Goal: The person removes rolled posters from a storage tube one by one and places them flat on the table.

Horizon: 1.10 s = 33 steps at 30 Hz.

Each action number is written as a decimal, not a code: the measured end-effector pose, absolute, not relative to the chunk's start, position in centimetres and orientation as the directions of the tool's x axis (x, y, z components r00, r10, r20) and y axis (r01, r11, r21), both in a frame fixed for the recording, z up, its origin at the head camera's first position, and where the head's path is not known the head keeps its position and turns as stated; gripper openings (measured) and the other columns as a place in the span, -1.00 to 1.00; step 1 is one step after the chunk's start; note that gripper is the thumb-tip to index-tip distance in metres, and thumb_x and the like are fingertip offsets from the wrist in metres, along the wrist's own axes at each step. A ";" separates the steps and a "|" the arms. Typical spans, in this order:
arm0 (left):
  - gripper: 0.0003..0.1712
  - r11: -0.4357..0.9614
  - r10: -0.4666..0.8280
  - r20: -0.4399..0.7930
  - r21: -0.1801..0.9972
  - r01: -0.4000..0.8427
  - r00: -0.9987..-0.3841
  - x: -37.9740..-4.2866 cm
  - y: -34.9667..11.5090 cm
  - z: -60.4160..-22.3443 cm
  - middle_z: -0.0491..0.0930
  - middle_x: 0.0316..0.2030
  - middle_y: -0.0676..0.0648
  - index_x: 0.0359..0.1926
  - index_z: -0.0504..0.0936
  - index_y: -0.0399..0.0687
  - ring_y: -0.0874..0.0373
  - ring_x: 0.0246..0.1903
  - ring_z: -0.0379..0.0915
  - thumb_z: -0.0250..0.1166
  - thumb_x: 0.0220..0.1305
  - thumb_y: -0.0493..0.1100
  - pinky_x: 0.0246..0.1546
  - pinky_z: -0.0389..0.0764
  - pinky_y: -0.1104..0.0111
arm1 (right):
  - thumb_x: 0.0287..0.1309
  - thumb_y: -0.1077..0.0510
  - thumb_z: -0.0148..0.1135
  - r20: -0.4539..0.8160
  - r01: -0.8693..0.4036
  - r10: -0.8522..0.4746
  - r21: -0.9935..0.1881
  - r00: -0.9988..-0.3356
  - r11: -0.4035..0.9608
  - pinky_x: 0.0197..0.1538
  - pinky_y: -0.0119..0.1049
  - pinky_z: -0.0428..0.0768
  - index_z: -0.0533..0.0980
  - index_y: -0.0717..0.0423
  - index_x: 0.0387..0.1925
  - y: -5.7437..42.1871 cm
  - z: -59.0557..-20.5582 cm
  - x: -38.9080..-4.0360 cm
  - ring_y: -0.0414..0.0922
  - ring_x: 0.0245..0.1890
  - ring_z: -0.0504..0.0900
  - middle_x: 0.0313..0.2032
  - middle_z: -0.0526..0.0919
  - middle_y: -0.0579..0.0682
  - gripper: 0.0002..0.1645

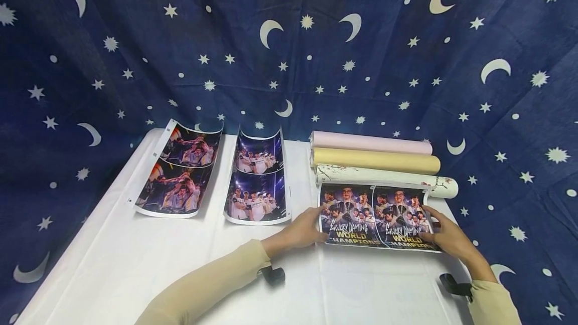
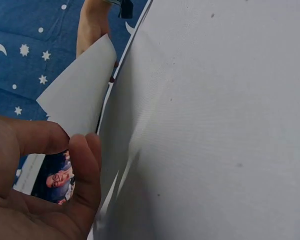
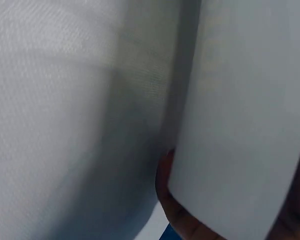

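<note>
A printed photo sheet (image 1: 379, 217) with two matching team pictures and the words "World Champions" is held at the right of the table in the head view. My left hand (image 1: 300, 228) pinches its left edge between thumb and fingers. At the opposite edge, my right hand (image 1: 451, 238) grips the sheet, thumb on the printed face. In the left wrist view the white back of the sheet (image 2: 82, 87) shows, its far corner bent. Fingertips (image 3: 187, 220) curl around the sheet's edge in the right wrist view; the rest of that hand is mostly cut off.
Two more printed sheets, one at far left (image 1: 178, 179) and one near the middle (image 1: 257, 184), lie curling on the white table (image 1: 180, 275). Behind the held sheet lie a pink roll (image 1: 370, 142), a yellow roll (image 1: 375, 160) and a flowered roll (image 1: 444, 187). A starry blue cloth (image 1: 244, 24) hangs behind.
</note>
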<state>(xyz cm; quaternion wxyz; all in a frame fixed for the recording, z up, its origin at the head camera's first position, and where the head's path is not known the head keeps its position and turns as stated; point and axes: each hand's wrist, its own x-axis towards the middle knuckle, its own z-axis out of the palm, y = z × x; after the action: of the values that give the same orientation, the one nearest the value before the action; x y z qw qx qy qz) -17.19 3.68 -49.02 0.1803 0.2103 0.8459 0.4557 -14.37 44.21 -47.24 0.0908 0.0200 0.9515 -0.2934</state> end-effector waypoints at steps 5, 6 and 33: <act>-0.01 0.553 0.528 -0.077 0.787 0.274 -0.846 -17.3 3.7 -49.2 0.36 0.36 -0.25 0.45 0.18 -0.28 -0.07 0.12 0.55 0.43 0.05 -0.10 0.28 0.47 0.19 | 0.00 0.12 0.46 -0.179 0.081 -0.008 -0.485 -0.984 0.870 -0.05 0.16 0.57 0.02 0.36 0.45 44.0 -47.2 -14.5 0.50 0.11 0.45 0.19 0.34 0.60 0.13; -0.03 0.554 0.532 -0.071 0.783 0.283 -0.844 -17.3 3.7 -49.2 0.37 0.36 -0.24 0.44 0.20 -0.28 -0.09 0.23 0.46 0.43 0.06 -0.10 0.30 0.44 0.16 | 0.00 0.11 0.46 -0.173 0.074 -0.011 -0.478 -0.985 0.875 -0.03 0.22 0.55 0.03 0.37 0.45 43.9 -47.1 -14.5 0.50 0.12 0.44 0.18 0.34 0.61 0.12; -0.51 0.367 0.524 0.115 0.863 0.346 -0.844 -15.1 2.0 -44.0 0.58 -0.12 0.01 0.23 0.47 -0.05 0.35 -0.60 0.37 0.22 0.29 -0.11 -0.54 0.50 0.48 | 0.13 0.16 0.37 0.211 -0.159 -0.084 -0.370 -0.974 0.915 0.11 0.44 0.31 0.32 0.28 0.32 38.2 -41.1 -13.5 0.50 0.20 0.32 0.25 0.35 0.47 -0.25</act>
<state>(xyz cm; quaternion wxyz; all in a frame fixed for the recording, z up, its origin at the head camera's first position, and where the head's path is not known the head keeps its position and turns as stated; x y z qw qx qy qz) -15.05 2.04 -44.02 0.0898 0.2646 0.8219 0.4964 -13.49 38.23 -41.07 -0.0957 -0.0623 0.9739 -0.1963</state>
